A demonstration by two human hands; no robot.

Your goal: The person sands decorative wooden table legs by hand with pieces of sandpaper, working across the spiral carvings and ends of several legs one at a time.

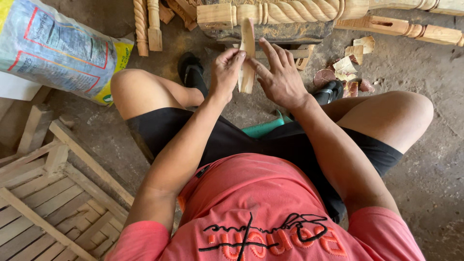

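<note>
Hands are meeting over a pale, flat, tapered piece of carved wood (pixel 247 58), which I am holding upright out in front of my knees, above the grey concrete floor (pixel 425 159). My left hand (pixel 225 67) is closing on the left edge of the wood piece, thumb and fingertips pinching it near its middle, with the wrist bending slightly inward and the forearm running straight down toward my chest. My right hand (pixel 280 77) is lying against the right side of the same piece with its fingers spreading long and loose, the index finger stretching up along the wood and the thumb pressing near the lower end; its forearm is angling in from the right. Both elbows are tucking close, between my bare knees.

I am sitting low in black shorts and a coral-pink shirt, with black sandals (pixel 192 71) on my feet. A teal green handle (pixel 263 128) is poking out from under my right wrist, lying across my lap. Just beyond the wood piece, a light spiral-turned wooden post (pixel 285 12) is lying crosswise on a dark block. Torn scraps of brown sandpaper (pixel 347 67) are scattering on the floor to the right of my right hand. A printed plastic sack (pixel 58 48) is slumping at the far left, and a slatted wooden frame (pixel 43 203) is lying beside my left leg.
</note>
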